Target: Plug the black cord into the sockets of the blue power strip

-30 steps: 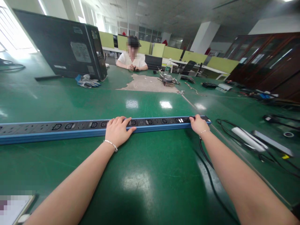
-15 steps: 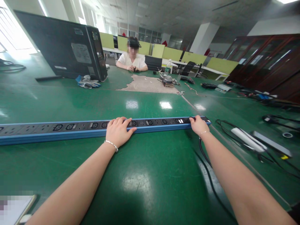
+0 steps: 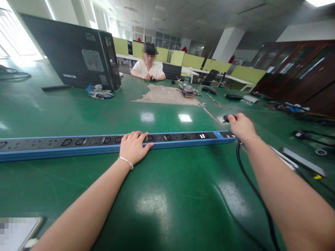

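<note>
A long blue and black power strip (image 3: 175, 137) lies across the green table, its row of sockets facing up. My left hand (image 3: 133, 147) grips its middle, with the fingers over the top and the thumb along the near side. Past the strip's right end, my right hand (image 3: 243, 128) holds a black power plug (image 3: 228, 119) with pins pointing left. The plug is apart from the strip. From under this hand a black cable (image 3: 251, 183) hangs down toward the lower right.
A black computer case (image 3: 75, 55) and gloves (image 3: 99, 92) occupy the far left. A person (image 3: 148, 66) sits across the table (image 3: 170, 174). Small parts (image 3: 187, 90) and a bottle (image 3: 187, 76) stand behind. Grey bars (image 3: 303, 162) lie right; a phone (image 3: 21, 232) lies near left.
My right hand has left the strip's right end and moved up and to the right with the plug, bringing the cable along. My left hand stays on the strip.
</note>
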### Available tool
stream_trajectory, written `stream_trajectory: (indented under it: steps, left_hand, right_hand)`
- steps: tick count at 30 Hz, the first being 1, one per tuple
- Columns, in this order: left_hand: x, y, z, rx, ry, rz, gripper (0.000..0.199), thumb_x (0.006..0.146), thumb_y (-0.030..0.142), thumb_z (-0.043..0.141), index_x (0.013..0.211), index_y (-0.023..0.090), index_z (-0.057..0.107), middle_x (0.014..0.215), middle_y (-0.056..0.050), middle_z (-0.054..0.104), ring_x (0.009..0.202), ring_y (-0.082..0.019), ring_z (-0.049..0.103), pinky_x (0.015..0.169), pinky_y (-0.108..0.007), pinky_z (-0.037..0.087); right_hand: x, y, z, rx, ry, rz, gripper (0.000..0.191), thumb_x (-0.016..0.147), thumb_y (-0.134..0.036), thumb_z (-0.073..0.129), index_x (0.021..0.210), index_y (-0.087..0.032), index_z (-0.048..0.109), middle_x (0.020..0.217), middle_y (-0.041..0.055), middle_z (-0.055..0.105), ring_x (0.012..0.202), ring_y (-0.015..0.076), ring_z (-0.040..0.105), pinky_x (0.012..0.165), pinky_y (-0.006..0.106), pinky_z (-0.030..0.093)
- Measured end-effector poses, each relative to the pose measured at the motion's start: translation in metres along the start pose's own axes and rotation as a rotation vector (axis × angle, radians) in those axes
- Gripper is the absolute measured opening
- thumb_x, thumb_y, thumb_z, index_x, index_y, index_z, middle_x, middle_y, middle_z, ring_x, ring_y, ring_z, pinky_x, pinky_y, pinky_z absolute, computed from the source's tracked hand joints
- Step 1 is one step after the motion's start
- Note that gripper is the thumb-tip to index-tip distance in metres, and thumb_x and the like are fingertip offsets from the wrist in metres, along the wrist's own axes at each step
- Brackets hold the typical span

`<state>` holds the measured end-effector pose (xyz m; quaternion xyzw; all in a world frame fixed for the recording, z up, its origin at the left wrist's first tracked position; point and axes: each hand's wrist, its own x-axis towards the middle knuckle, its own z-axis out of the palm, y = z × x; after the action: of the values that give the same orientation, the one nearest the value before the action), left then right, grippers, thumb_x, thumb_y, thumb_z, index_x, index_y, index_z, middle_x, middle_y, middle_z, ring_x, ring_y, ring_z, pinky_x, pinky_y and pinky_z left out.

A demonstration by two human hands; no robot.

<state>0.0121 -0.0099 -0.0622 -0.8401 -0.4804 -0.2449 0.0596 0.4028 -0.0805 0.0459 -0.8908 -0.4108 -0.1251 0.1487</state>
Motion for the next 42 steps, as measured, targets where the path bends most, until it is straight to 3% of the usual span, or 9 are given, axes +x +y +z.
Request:
stream_trajectory:
  steps: [4, 10, 16, 32, 42]
  left_hand:
    - [0.0, 0.0, 0.0, 0.005, -0.003, 0.0, 0.05, 0.083, 0.056, 0.041, 0.119, 0.025, 0.057, 0.115, -0.008, 0.06, 0.111, -0.026, 0.049, 0.096, -0.041, 0.032]
    - [0.0, 0.0, 0.0, 0.013, -0.005, 0.006, 0.05, 0.084, 0.057, 0.04, 0.119, 0.025, 0.057, 0.118, -0.007, 0.059, 0.112, -0.025, 0.049, 0.096, -0.04, 0.031]
    - [0.0, 0.001, -0.001, -0.004, -0.012, -0.007, 0.05, 0.083, 0.057, 0.04, 0.119, 0.026, 0.057, 0.118, -0.007, 0.059, 0.113, -0.025, 0.048, 0.097, -0.041, 0.03]
    - [-0.001, 0.001, 0.0, -0.037, -0.001, -0.018, 0.05, 0.082, 0.057, 0.042, 0.119, 0.026, 0.057, 0.117, -0.007, 0.059, 0.112, -0.025, 0.048, 0.097, -0.04, 0.03]
    - [0.0, 0.002, -0.002, -0.03, -0.023, -0.026, 0.051, 0.083, 0.058, 0.04, 0.12, 0.026, 0.056, 0.119, -0.007, 0.058, 0.114, -0.025, 0.048, 0.098, -0.041, 0.029]
  right_hand:
    - [-0.01, -0.016, -0.012, 0.0, -0.142, -0.09, 0.04, 0.086, -0.045, 0.036, 0.091, -0.016, 0.064, 0.09, 0.0124, 0.067, 0.08, 0.0212, 0.06, 0.062, 0.026, 0.04]
    - [-0.051, -0.048, 0.027, 0.035, -0.261, -0.168, 0.038, 0.086, -0.044, 0.038, 0.087, -0.018, 0.065, 0.091, 0.0095, 0.068, 0.084, 0.0199, 0.061, 0.067, 0.025, 0.04]
    - [-0.059, -0.063, 0.047, 0.111, -0.306, -0.241, 0.031, 0.087, -0.038, 0.038, 0.101, -0.02, 0.06, 0.101, 0.0069, 0.067, 0.092, 0.0188, 0.06, 0.075, 0.025, 0.041]
    - [-0.067, -0.092, 0.041, -0.107, -0.374, -0.186, 0.033, 0.089, -0.04, 0.033, 0.103, -0.021, 0.056, 0.095, 0.0116, 0.067, 0.09, 0.0235, 0.062, 0.076, 0.032, 0.044]
    - [-0.087, -0.096, 0.048, -0.174, -0.268, -0.175, 0.039, 0.09, -0.039, 0.024, 0.11, -0.019, 0.05, 0.092, 0.0157, 0.066, 0.086, 0.0279, 0.063, 0.072, 0.039, 0.046]
